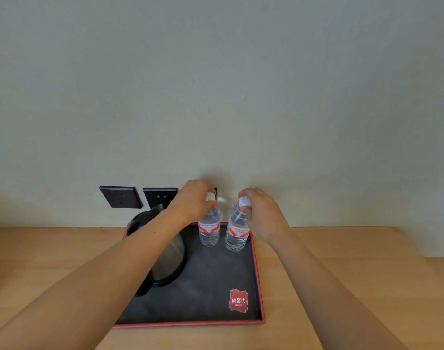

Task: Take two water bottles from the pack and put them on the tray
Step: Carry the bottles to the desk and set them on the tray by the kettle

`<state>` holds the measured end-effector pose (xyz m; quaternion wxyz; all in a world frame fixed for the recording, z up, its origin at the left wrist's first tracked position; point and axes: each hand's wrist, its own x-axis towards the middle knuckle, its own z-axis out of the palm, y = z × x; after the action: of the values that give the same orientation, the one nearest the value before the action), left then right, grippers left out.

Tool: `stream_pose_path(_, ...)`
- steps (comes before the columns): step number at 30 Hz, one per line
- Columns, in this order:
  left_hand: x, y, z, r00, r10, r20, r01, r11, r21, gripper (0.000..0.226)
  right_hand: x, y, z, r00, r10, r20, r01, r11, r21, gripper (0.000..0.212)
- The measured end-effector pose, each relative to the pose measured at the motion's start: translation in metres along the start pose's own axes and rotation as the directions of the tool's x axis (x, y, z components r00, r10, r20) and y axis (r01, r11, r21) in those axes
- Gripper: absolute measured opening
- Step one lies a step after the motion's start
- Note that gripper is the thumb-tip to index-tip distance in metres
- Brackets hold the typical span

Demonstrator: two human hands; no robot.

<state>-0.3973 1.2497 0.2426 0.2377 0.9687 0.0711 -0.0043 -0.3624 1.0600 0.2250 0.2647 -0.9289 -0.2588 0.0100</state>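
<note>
Two clear water bottles with red labels and white caps stand upright at the far end of the black tray [210, 281] with its red rim. My left hand [193, 202] grips the neck and cap of the left bottle [209, 229]. My right hand [261, 210] holds the right bottle [237, 232] at its neck, just under the cap. Both bottles rest on the tray surface, a small gap apart. The pack is out of view.
A steel electric kettle [169, 256] sits on the tray's left side, partly behind my left forearm. The tray lies on a wooden table [342, 286] against a pale wall. Black wall sockets [121, 197] are above the table edge. A red logo [238, 300] marks the tray's near right corner.
</note>
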Motion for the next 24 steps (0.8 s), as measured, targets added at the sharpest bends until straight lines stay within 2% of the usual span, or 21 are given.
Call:
stream_pose_path(4,-0.003,-0.005,-0.003,0.999,0.040,0.033,-0.038,0.998,-0.049,0.032,0.005,-0.008,0.002,0.999,-0.005,0.041,0.006,1.000,-0.022,0.037)
stream_pose_path(12,-0.004,-0.004,0.002,1.000,-0.009,-0.008,0.008,0.993,-0.119,0.031,0.013,-0.019,0.008,1.000,0.008,0.025,-0.006,0.998,-0.068,0.034)
stream_pose_path(19,-0.003,0.002,0.013,0.993,-0.087,-0.085,0.078,0.992,-0.101,0.036,0.025,-0.021,0.007,0.999,-0.019,0.039,0.023,0.995,-0.100,0.038)
stream_pose_path(24,-0.004,0.004,0.018,0.988,-0.083,-0.130,0.075,0.995,-0.070,0.038,0.026,-0.016,0.008,0.996,-0.060,0.061,0.066,0.994,-0.087,0.045)
